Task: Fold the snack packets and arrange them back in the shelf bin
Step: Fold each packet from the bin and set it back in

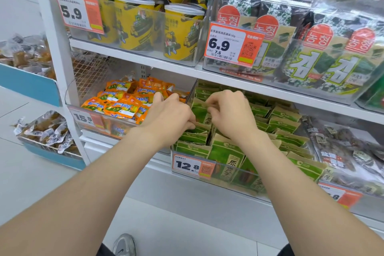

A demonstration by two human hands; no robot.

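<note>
View: head, looking down along both forearms into the lower shelf [207, 174].
Bin: clear bin [232, 185] at the shelf's front edge, with a 12.8 tag [193, 166] on its front left corner. It is packed with green packets standing upright in rows that run front to back.
Packet: one green packet [200, 111] stands proud near the bin's left wall, about mid-depth, directly between the hands.
Left hand: the left hand [168, 115] has curled fingers at the packet's left edge.
Right hand: the right hand [231, 115] has curled fingers at its top right edge.
Grip: both seem to pinch the packet, though the fingertips are mostly hidden.
Key relation: the packet is upright and its top edge runs left to right, from one hand to the other. Both hands are equally near, so the fold likely goes down over that edge.
Beside: orange packs [124, 102] fill the next bin to the left, just beyond the left hand.
</note>
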